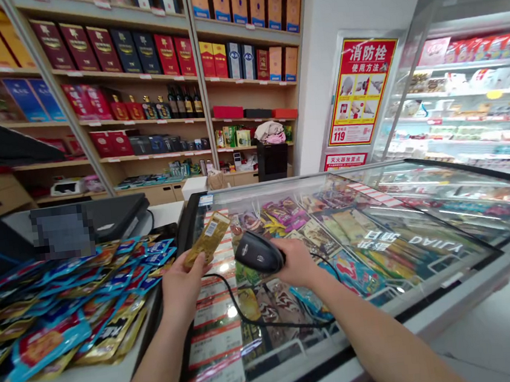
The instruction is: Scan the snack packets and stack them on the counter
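Gold pkt (211,235) pinched in L hand (186,278), R hand (299,260) gripping blk scanner (256,253).

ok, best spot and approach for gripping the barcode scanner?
Likely the handle end of the barcode scanner, coming from the right, as the right hand does. The broad head points left toward the gold packet, so gripping behind it should leave the front uncovered. Keep clear of the looping black cable.

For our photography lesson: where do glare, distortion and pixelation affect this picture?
Head view: light spots glare on the glass of the freezer; chilled shelves at far right look very bright. Same head view: wall shelves lean at left, likely lens distortion; a pixelated square hides detail above the packets.
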The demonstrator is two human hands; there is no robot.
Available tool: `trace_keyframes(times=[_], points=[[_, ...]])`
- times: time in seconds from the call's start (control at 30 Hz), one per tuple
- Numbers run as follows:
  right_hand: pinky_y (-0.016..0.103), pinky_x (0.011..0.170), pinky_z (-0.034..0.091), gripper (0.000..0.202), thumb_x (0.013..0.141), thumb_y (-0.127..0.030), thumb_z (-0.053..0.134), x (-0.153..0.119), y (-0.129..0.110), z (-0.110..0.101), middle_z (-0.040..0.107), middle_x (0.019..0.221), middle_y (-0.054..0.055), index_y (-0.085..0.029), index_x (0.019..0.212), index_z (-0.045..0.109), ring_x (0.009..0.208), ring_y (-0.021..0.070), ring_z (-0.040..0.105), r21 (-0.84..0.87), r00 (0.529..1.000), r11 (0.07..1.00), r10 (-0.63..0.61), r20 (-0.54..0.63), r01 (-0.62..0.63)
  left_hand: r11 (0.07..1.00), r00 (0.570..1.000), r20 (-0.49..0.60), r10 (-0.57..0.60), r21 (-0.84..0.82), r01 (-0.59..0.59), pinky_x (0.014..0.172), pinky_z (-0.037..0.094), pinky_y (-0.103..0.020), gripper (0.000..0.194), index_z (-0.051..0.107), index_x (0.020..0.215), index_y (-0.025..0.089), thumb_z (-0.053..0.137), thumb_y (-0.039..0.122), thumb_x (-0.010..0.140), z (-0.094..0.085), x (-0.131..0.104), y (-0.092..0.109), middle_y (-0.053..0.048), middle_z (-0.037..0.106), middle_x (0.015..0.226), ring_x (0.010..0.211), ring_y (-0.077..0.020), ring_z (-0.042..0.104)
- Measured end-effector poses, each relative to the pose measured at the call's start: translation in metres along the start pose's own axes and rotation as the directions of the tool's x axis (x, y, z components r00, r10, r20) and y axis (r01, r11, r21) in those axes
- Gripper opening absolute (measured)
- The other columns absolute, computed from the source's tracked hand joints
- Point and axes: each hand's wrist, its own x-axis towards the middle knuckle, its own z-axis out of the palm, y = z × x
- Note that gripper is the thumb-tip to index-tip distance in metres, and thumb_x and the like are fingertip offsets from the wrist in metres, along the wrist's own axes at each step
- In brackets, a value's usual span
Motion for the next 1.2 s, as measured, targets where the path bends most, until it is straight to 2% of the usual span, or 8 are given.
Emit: trace_keyframes(times=[0.27, 0.53, 0.67, 0.77, 0.83, 0.97, 1.07, 1.2], points=[[0.025, 0.069, 0.047, 0.016, 0.071, -0.026, 0.067, 0.001, 0.001, 0.000, 0.073, 0.084, 0.005, -0.022, 0.086, 0.066, 0.079, 0.0215, 0.069, -0.015, 0.999, 0.999, 0.030, 0.016, -0.030, 1.000, 0.999, -0.028, -0.025, -0.013, 0.024, 0.088, 0.060, -0.038, 0.039, 0.068, 0.103, 0.013, 0.073, 0.031, 0.069, 0.000, 0.001, 0.001, -0.007, 0.076, 0.098, 0.082, -0.0190, 0.073], [0.024, 0.068, 0.046, 0.018, 0.072, -0.029, 0.070, 0.001, -0.002, -0.002, 0.074, 0.084, 0.004, -0.022, 0.089, 0.067, 0.076, 0.0197, 0.068, 0.005, 0.999, 0.999, 0.032, 0.014, -0.032, 1.000, 0.999, -0.033, -0.008, 0.030, 0.009, 0.082, 0.061, -0.038, 0.032, 0.070, 0.098, 0.014, 0.072, 0.029, 0.069, 0.000, 0.002, -0.001, -0.007, 0.076, 0.091, 0.080, -0.0214, 0.073], [0.025, 0.070, 0.047, 0.022, 0.070, -0.031, 0.071, 0.001, 0.002, -0.001, 0.074, 0.086, 0.005, -0.021, 0.090, 0.068, 0.078, 0.0206, 0.068, 0.010, 0.999, 1.000, 0.016, -0.031, -0.015, 0.999, 0.999, -0.037, -0.007, 0.040, 0.008, 0.081, 0.060, -0.037, 0.029, 0.069, 0.096, 0.015, 0.071, 0.029, 0.070, 0.000, 0.001, -0.001, -0.007, 0.075, 0.093, 0.078, -0.0207, 0.072], [0.027, 0.072, 0.048, 0.028, 0.070, -0.033, 0.071, 0.002, 0.010, -0.003, 0.074, 0.090, 0.006, -0.021, 0.096, 0.069, 0.081, 0.0221, 0.068, -0.033, 0.993, 0.998, 0.050, -0.106, -0.053, 0.994, 0.998, -0.060, -0.004, 0.109, 0.010, 0.069, 0.060, -0.034, 0.029, 0.068, 0.097, 0.016, 0.070, 0.028, 0.071, 0.004, -0.002, 0.000, -0.006, 0.074, 0.090, 0.070, -0.0194, 0.070], [0.028, 0.073, 0.049, 0.029, 0.072, -0.037, 0.071, 0.003, 0.017, -0.007, 0.074, 0.091, 0.007, -0.021, 0.096, 0.069, 0.085, 0.0237, 0.069, -0.087, 0.982, 0.990, 0.095, -0.162, -0.110, 0.987, 0.999, -0.040, -0.017, 0.161, 0.023, 0.060, 0.058, -0.031, 0.027, 0.067, 0.096, 0.017, 0.070, 0.025, 0.071, 0.012, -0.004, 0.001, -0.005, 0.073, 0.087, 0.065, -0.0185, 0.068], [0.029, 0.072, 0.049, 0.030, 0.074, -0.041, 0.069, 0.003, 0.033, -0.014, 0.075, 0.090, 0.008, -0.021, 0.097, 0.069, 0.085, 0.0249, 0.069, -0.177, 0.960, 0.963, 0.161, -0.228, -0.203, 0.945, 0.993, 0.097, -0.063, 0.325, 0.028, 0.049, 0.053, -0.026, 0.029, 0.066, 0.099, 0.017, 0.069, 0.020, 0.071, 0.038, -0.008, -0.001, -0.007, 0.073, 0.090, 0.062, -0.0176, 0.066], [0.029, 0.071, 0.048, 0.033, 0.072, -0.040, 0.070, 0.002, 0.043, -0.015, 0.075, 0.093, 0.009, -0.022, 0.099, 0.070, 0.087, 0.0259, 0.069, -0.220, 0.950, 0.947, 0.175, -0.260, -0.235, 0.850, 0.982, 0.169, -0.089, 0.526, -0.013, 0.049, 0.051, -0.025, 0.031, 0.065, 0.107, 0.017, 0.063, 0.018, 0.076, 0.061, -0.009, -0.004, -0.008, 0.074, 0.094, 0.058, -0.0165, 0.066], [0.030, 0.070, 0.048, 0.031, 0.071, -0.034, 0.067, -0.001, 0.053, -0.013, 0.076, 0.093, 0.007, -0.022, 0.099, 0.071, 0.086, 0.0262, 0.069, -0.242, 0.947, 0.937, 0.185, -0.262, -0.251, 0.778, 0.979, 0.173, -0.106, 0.628, -0.027, 0.057, 0.054, -0.029, 0.034, 0.065, 0.114, 0.013, 0.059, 0.016, 0.081, 0.085, -0.007, -0.009, -0.013, 0.074, 0.098, 0.060, -0.0187, 0.068]])
